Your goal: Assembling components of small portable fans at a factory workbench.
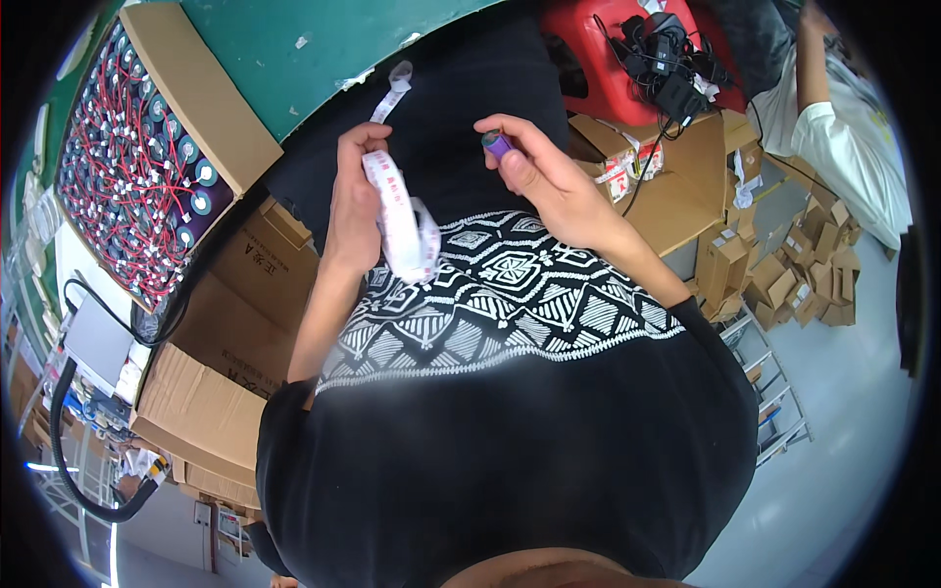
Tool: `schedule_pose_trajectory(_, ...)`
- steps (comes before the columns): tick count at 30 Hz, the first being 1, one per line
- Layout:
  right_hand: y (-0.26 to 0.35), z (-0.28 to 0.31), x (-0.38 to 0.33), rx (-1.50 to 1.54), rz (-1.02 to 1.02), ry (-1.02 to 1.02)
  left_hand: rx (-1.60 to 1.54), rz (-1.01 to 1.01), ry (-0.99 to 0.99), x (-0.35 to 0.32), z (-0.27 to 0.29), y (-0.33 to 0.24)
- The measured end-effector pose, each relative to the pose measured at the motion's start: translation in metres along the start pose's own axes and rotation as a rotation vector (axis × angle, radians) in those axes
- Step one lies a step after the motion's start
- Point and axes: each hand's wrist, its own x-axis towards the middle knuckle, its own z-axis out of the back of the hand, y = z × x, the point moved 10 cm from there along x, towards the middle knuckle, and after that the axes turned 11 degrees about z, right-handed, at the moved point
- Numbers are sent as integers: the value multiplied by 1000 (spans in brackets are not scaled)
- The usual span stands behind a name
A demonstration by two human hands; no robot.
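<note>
Left hand (355, 201) closed around a white strip of labels with red print (400, 218). The strip runs lengthwise down the palm side, 1 loose tail sticking up past the fingertips toward the green tabletop (323, 44), the rest looping below the hand against the patterned black shirt (490, 294).

Right hand (544, 181) pinches a small purple cylindrical cell (497, 145) between thumb and forefinger, other fingers curled in. Only the cell's end and a short bit of body show; its long axis seems to point up and left, toward the left hand, hard to be sure.

Key relation: cell sits right of the strip's upper part, near but apart, with a gap of dark lap between the 2 hands. Strip's long axis is roughly vertical; cell is level with its top end. Left hand is nearer the strip's free tail, right hand owns the cell.

Left of the left hand: open cardboard box (211, 108) packed with round cells and red wires (137, 167). Right of the right hand: red stool (608, 69) with black cables, small cardboard boxes (794, 274) on the floor, another person's white sleeve (843, 147).
</note>
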Motion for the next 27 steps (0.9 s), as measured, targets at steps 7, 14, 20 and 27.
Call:
schedule_pose_trajectory(7, 31, 2, 8, -258, 140, 67, 184, -1, 255, -28, -19, -20)
schedule_pose_trajectory(14, 40, 3, 10, -249, 179, 40, 281, 8, 508, -40, -26, -10)
schedule_pose_trajectory(20, 44, 10, 16, -243, 150, 28, 183, 151, 626, -42, -29, 4)
schedule_pose_trajectory(27, 52, -10, 11, -363, 200, 93, 565, -17, -51, -22, -24, -33)
